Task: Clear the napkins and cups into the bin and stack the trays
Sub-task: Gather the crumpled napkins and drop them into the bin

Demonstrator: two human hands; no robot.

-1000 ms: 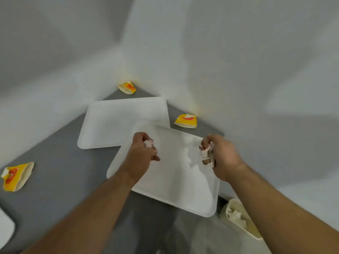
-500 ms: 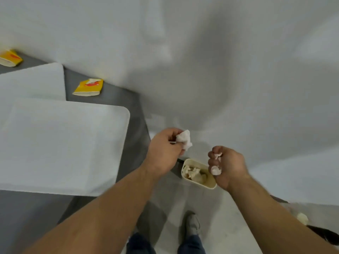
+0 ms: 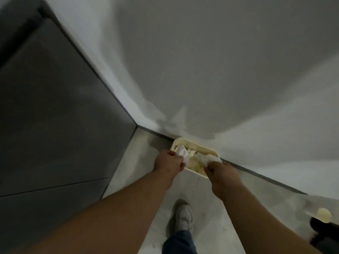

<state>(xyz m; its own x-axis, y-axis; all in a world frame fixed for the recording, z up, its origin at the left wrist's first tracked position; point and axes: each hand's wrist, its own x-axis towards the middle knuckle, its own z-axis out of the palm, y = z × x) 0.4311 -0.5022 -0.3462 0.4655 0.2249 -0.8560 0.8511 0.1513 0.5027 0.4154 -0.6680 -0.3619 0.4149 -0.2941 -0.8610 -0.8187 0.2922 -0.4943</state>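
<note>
A cream rectangular bin stands on the floor against the white wall, with crumpled white napkins inside. My left hand hovers over the bin's left end, its fingers pinching a crumpled white napkin. My right hand is over the bin's near right edge, gripping a second crumpled napkin. Both napkins hang just above the bin's opening. The trays and paper cups are out of view.
The dark grey side of the table fills the left. The white wall runs behind the bin. My shoe stands on the pale tiled floor just below the bin. A small pale round object lies at the right edge.
The view has swung down from the table to the floor. Both hands, each holding a napkin, have come down from above to right over the bin. The trays and cups have left the view.
</note>
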